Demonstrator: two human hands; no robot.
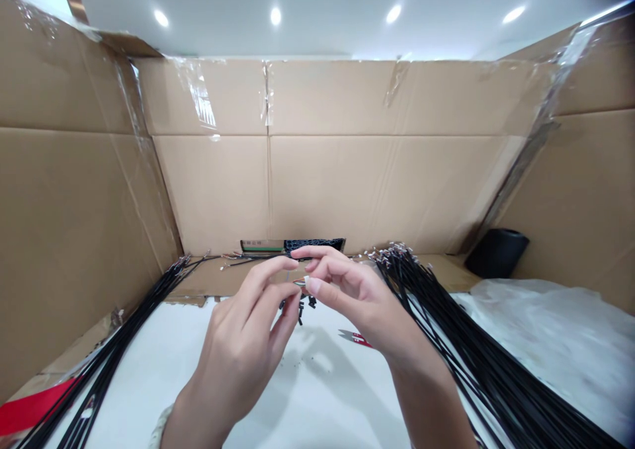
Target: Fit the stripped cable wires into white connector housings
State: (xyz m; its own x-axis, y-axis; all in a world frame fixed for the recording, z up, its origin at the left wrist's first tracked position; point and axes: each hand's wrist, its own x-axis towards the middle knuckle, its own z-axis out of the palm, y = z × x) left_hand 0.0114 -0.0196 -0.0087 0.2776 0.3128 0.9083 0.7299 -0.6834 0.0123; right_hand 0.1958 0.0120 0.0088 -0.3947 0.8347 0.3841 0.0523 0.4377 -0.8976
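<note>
Pinching a small silvery wire tip (300, 282) between their fingertips, the left hand (238, 350) and right hand (357, 307) are coming together, the tip lying crosswise, with long black cables (446, 323) stretching lengthwise just beside the right hand.

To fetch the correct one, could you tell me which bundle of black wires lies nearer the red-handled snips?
The right-hand bundle: the snips lie just left of it, while the other bundle lies far left.
</note>
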